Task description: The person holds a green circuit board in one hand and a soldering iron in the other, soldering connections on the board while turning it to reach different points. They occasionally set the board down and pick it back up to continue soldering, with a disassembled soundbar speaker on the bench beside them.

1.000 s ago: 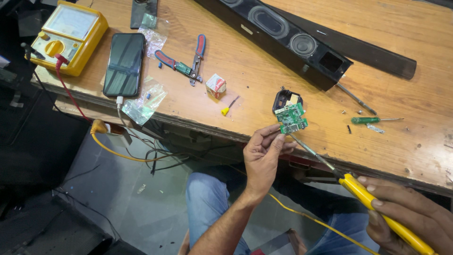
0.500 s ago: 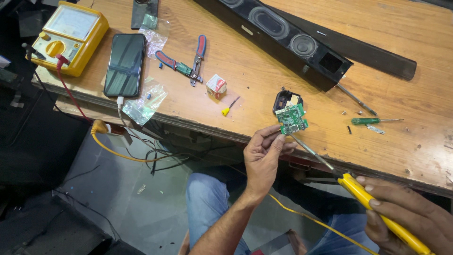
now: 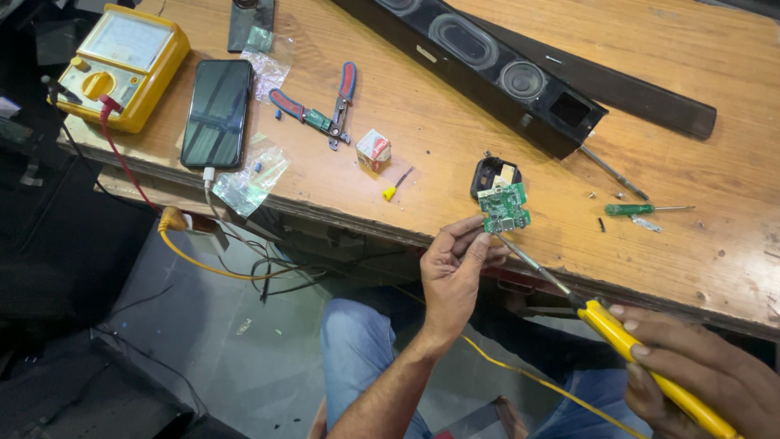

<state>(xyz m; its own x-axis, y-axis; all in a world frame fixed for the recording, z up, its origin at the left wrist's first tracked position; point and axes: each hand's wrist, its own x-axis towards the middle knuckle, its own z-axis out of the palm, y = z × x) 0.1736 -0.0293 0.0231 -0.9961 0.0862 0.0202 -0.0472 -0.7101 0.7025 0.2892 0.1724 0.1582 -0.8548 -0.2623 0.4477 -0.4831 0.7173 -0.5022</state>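
1. I see a green circuit board (image 3: 504,210), matt, dotted with small shiny metal parts.
2. The soldering iron (image 3: 601,321) has a dull metal shaft and a glossy yellow plastic handle.
3. The bench (image 3: 439,106) is bare wood, scuffed and matt, grain showing.
4. At 12 o'clock, the long speaker bar (image 3: 487,69) looks black plastic, faintly glossy.
5. At 10 o'clock, the phone (image 3: 217,112) has a glossy glass face; the meter (image 3: 122,65) is smooth yellow plastic.
6. Pliers (image 3: 321,110): metal jaws, red-and-blue rubbery grips.
7. Blue denim cloth covers the knee (image 3: 357,349).

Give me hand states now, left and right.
Left hand: closed, pinching the green circuit board.
Right hand: closed around the yellow soldering iron, tip at the board.
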